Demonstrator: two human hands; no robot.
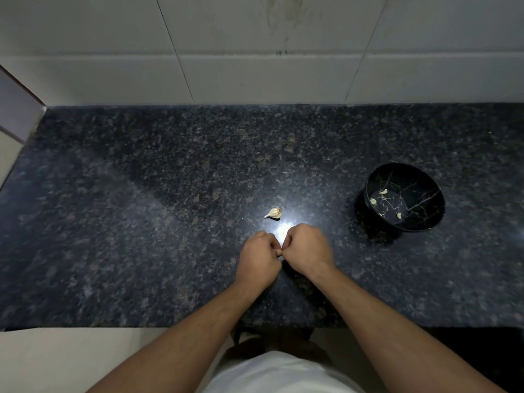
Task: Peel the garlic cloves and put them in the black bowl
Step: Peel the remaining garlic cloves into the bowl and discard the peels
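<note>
Dark speckled granite counter, polished, with a bright glare spot just beyond the hands; behind it a wall of large pale tiles with grey grout lines, some smudging on the upper middle tile. Pale side panel at the far left corner. Black bowl on the right of the counter, tilted toward the camera, thin light veining inside — three peeled cloves lie apart on its bottom. Garlic piece, unpeeled, papery and pointed, lies on the counter just beyond the hands, well apart from the bowl. Left hand and right hand meet at mid-counter, backs up, knuckles toward the wall, fingers curled inward, fingertips touching one another at the gap between the hands. Both appear to pinch something small there — a pale speck shows at the meeting point, too hidden to tell what it is. Both forearms bare, reaching in from the lower edge and converging. White garment at the bottom centre; light floor on the lower left.
</note>
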